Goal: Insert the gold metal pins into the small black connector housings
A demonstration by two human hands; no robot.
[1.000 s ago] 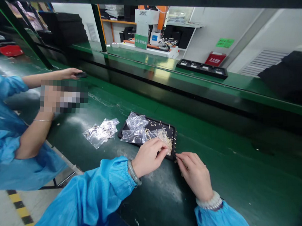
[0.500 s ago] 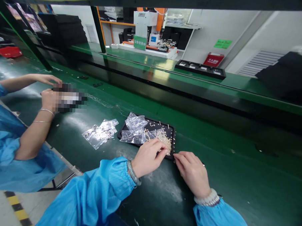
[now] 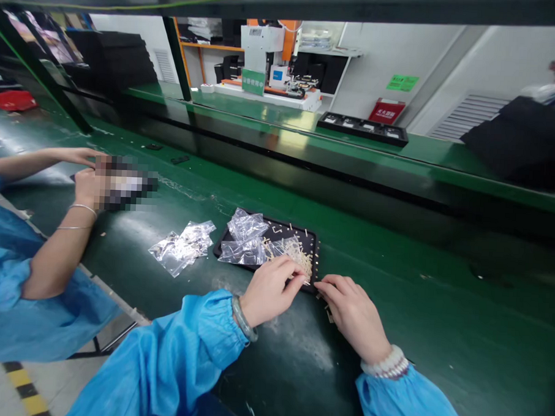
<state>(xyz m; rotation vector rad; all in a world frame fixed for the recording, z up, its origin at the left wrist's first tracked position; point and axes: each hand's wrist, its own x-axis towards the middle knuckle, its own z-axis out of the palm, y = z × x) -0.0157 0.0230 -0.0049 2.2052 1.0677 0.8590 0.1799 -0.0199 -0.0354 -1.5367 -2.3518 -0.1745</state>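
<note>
A black tray [image 3: 312, 258] on the green bench holds clear plastic bags [image 3: 244, 251] and a heap of small pale pieces [image 3: 303, 258]. Over the tray's near edge, my left hand [image 3: 274, 287] has thumb and fingertips pinched together beside the heap; what is between them is too small to name. My right hand [image 3: 353, 315] is at the tray's near right corner, its fingers drawn together, and any piece in them cannot be made out. A few pale pieces [image 3: 330, 314] lie under that hand. More filled clear bags [image 3: 184, 247] lie left of the tray.
At the left, another person's hands [image 3: 89, 184] work at a blurred item. Behind the bench, a raised shelf [image 3: 208, 110] carries a white and orange machine [image 3: 261, 54], a long black tray [image 3: 362, 129] and black stacks at both sides. A green post [image 3: 176, 56] stands at the back.
My right fingers have shifted slightly, and pale pieces under them now show. The person's hands at the left have moved slightly. The whole view has shifted a little.
</note>
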